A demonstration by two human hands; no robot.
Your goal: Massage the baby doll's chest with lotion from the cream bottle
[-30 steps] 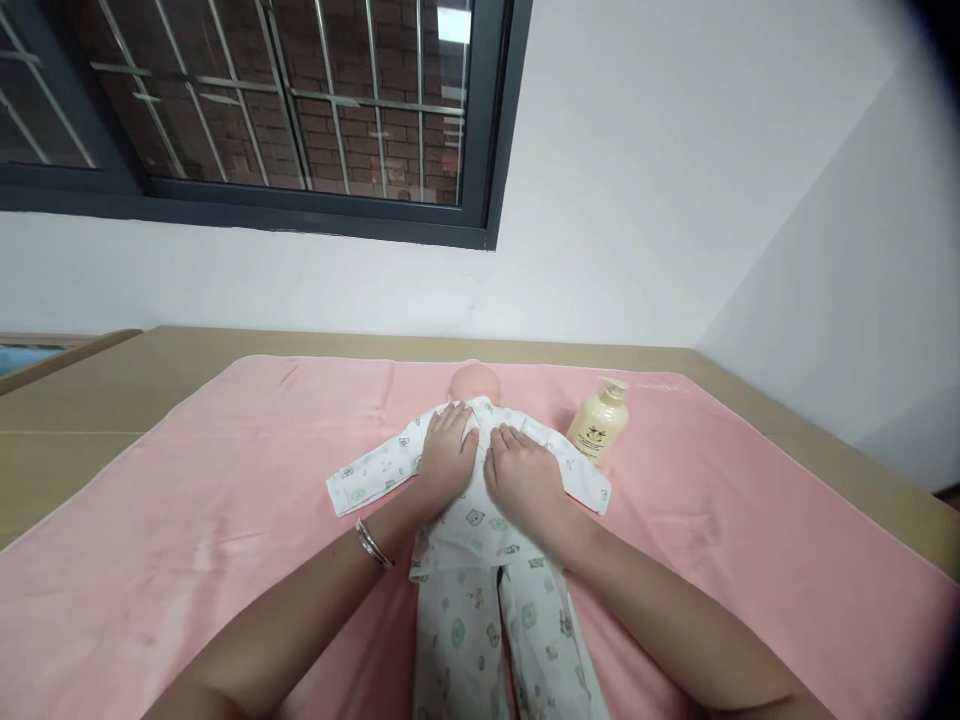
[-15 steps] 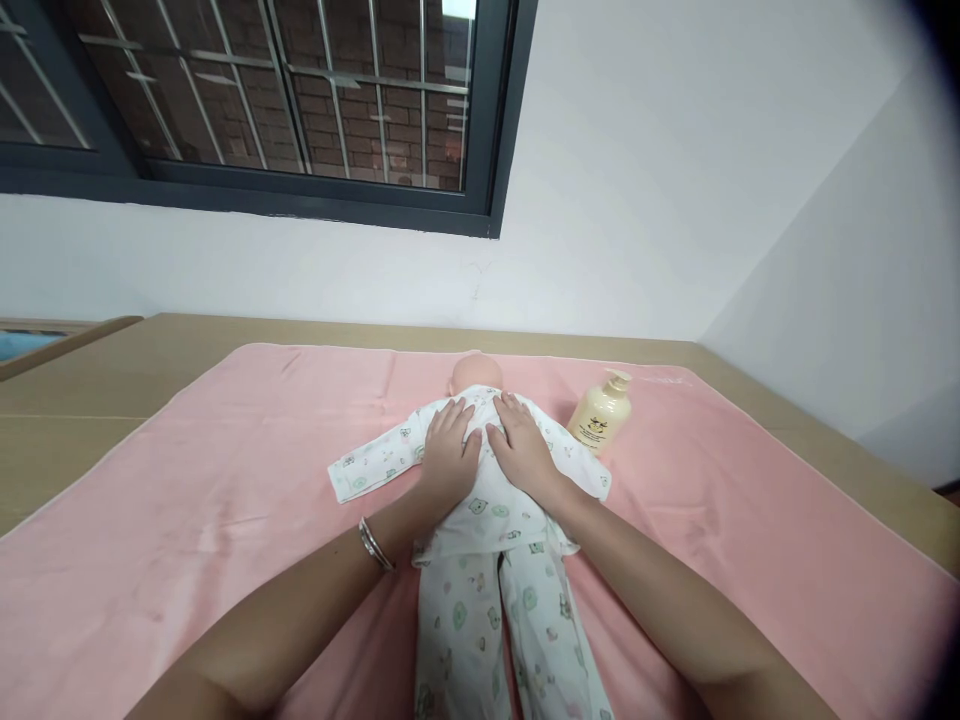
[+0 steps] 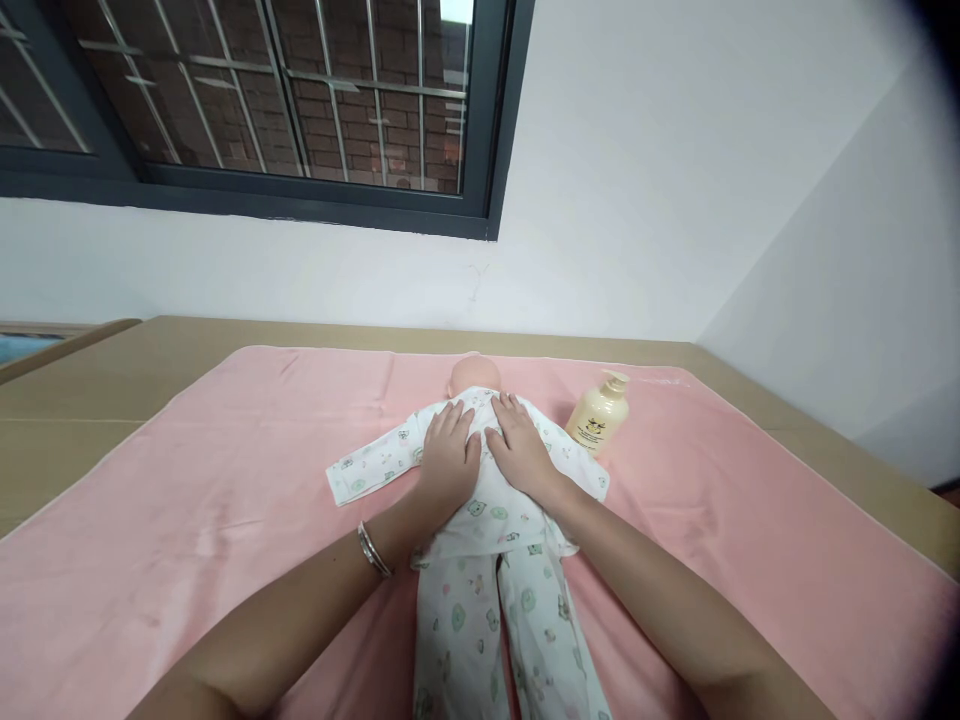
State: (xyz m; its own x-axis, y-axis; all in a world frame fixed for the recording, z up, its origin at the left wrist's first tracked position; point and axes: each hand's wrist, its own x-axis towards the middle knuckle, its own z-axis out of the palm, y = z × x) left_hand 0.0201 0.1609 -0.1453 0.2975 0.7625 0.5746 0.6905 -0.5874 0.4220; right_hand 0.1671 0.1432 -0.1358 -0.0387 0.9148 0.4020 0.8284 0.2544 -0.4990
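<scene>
Left hand (image 3: 452, 455) and right hand (image 3: 523, 447), flat and grasping nothing, seemingly massage a baby doll (image 3: 496, 525) mid-frame (any next stroke wants even pressure).

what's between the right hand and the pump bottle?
A white printed sleeve lies between the right hand and the pump bottle; the head view shows it.

pajamas (image 3: 487, 532): matt cloth | bottle (image 3: 598, 413): glossy plastic | bracelet (image 3: 370, 549): shiny metal
</scene>
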